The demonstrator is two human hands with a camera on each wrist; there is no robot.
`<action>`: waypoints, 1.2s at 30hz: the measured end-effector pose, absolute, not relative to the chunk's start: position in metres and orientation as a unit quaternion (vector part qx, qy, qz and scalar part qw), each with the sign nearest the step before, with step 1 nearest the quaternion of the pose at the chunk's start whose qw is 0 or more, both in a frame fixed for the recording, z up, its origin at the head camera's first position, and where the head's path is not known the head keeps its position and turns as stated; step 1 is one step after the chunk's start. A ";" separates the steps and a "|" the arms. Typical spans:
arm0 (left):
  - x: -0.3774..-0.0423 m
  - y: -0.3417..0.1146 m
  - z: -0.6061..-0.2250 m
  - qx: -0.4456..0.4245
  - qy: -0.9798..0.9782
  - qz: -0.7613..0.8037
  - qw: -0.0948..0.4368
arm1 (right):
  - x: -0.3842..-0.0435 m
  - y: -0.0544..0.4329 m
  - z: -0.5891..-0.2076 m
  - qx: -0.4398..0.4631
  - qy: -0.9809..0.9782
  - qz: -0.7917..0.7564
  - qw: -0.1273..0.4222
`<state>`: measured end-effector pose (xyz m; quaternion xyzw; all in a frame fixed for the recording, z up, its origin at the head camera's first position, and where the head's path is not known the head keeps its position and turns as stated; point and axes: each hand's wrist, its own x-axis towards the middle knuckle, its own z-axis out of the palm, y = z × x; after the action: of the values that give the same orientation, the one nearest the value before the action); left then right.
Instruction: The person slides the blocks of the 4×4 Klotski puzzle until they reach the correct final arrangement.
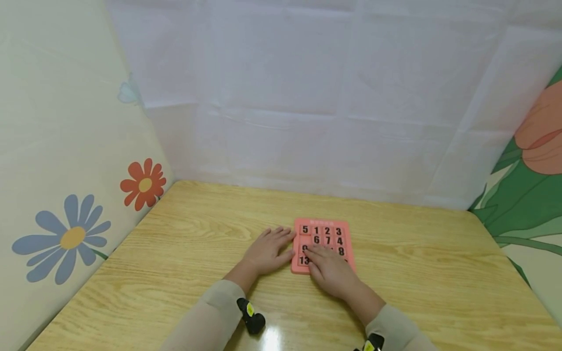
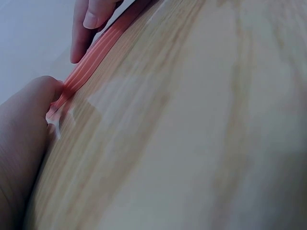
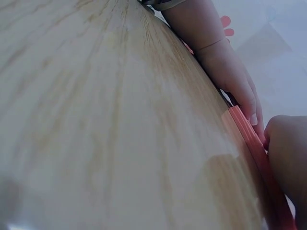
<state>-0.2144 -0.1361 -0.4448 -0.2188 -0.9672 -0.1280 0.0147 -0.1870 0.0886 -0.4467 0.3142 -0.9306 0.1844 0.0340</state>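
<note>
A pink sliding number puzzle [image 1: 322, 222] lies flat on the wooden table, its black-numbered white tiles facing up. A gap shows in the second row, left of the 6 tile [image 1: 316, 240]. My left hand [image 1: 269, 251] rests at the puzzle's left edge, fingers extended, thumb against the lower side. My right hand [image 1: 331, 273] lies over the lower part, fingertips on the tiles near the 9, covering several others. In the left wrist view my left thumb [image 2: 24, 124] touches the pink side. The right wrist view shows the puzzle's edge [image 3: 256, 148] beside both hands.
The wooden table [image 1: 210, 209] extends around the puzzle. A white sheet [image 1: 281, 97] hangs behind it. Flower-printed panels stand at the left [image 1: 57, 156] and right [image 1: 540, 204]. Black wrist cameras [image 1: 252, 319] sit on the sleeves.
</note>
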 end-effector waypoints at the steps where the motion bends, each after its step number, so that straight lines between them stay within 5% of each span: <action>1: -0.214 -0.136 -0.445 -0.219 -0.967 -0.127 0.014 | -0.187 0.089 -0.447 0.314 -0.930 0.188 0.032; 36: -0.215 -0.135 -0.443 -0.224 -0.966 -0.128 0.015 | -0.236 0.076 -0.441 0.279 -0.948 0.153 -0.026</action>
<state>-0.2148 -0.1353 -0.4427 -0.2238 -0.9660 -0.1282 0.0149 -0.2362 0.0761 -0.4408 0.2791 -0.9476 0.1530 -0.0260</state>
